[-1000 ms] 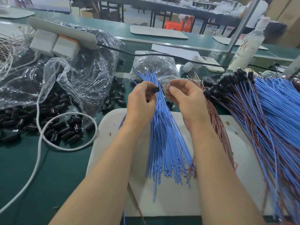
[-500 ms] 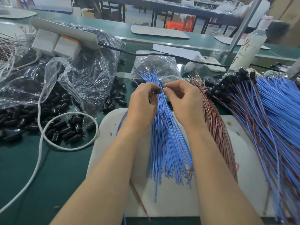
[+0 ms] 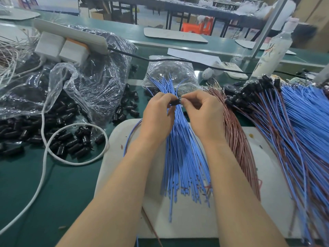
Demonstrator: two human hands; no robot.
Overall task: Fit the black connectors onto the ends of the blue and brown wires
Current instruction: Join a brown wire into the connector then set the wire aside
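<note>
A green table (image 3: 53, 189) holds a white board (image 3: 178, 223). A white cable (image 3: 78, 164) makes a loop on the left. Behind it, a white power strip (image 3: 71, 35) with two white plugs (image 3: 49, 46) rests on a big clear bag (image 3: 99, 82). Farther back lie a white phone (image 3: 233, 72) and a sheet of paper (image 3: 194, 57). A tall bottle (image 3: 272, 56) stands on the right. An orange stool (image 3: 197, 27) sits far behind.

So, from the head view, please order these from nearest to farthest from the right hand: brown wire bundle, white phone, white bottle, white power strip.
1. Brown wire bundle, just right of the right hand.
2. White phone, behind it, rightward.
3. White bottle, farther back right.
4. White power strip, far left.
</note>
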